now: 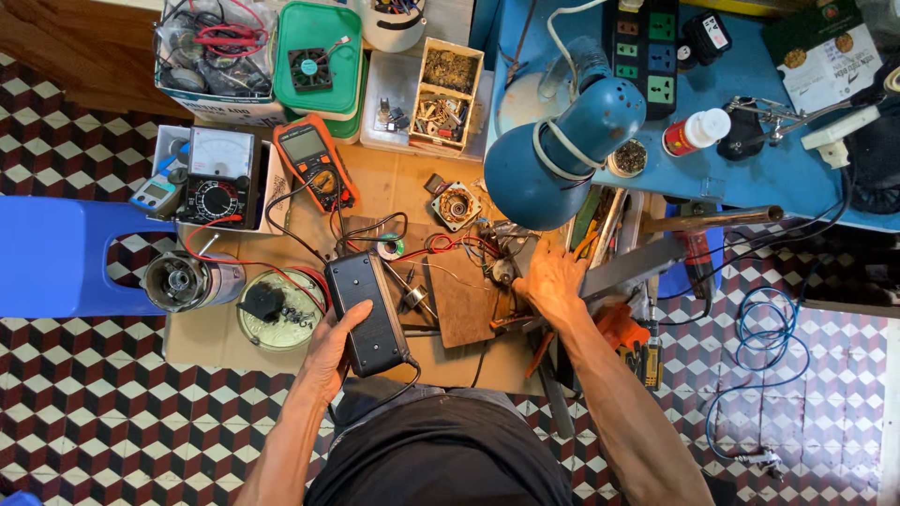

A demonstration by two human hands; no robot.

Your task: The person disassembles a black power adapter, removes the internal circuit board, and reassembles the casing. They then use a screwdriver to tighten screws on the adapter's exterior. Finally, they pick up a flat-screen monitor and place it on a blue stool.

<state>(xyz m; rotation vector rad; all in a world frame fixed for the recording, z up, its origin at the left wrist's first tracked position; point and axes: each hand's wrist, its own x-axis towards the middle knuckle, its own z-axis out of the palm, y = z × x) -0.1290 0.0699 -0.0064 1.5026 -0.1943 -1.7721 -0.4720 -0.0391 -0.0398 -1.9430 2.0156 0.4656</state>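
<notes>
a sheet of cardboard (216, 342) covers the checkered floor as a work surface, with a blue table (769, 178) up at the right and a blue plastic stool (56, 258) at the left. a blue desk lamp (553, 159) hangs over the middle and hides part of the clutter beneath it.

the left hand (330, 361) is wrapped around the near left edge of a black rectangular box (367, 312), thumb across the top face, fingers underneath. the box lies with its long axis running away from the person, tilted slightly leftward at the far end, and a black cable leaves its near corner. it sits just left of a brown board (464, 305).

the right hand (553, 279) rests further out and to the right, fingers spread and pressed down among small metal parts and red wires (450, 244) at the far right corner of the brown board. whether it grips anything there i cannot tell; the lamp shade and the tangle block the fingertips.

so the box is in the left hand only, with the right hand apart from it across the board.

behind the box lie an orange multimeter (314, 164) and an analogue meter (217, 178). left of the box sit a round lid with a black knob (277, 307) and a metal cylinder (183, 281).
</notes>
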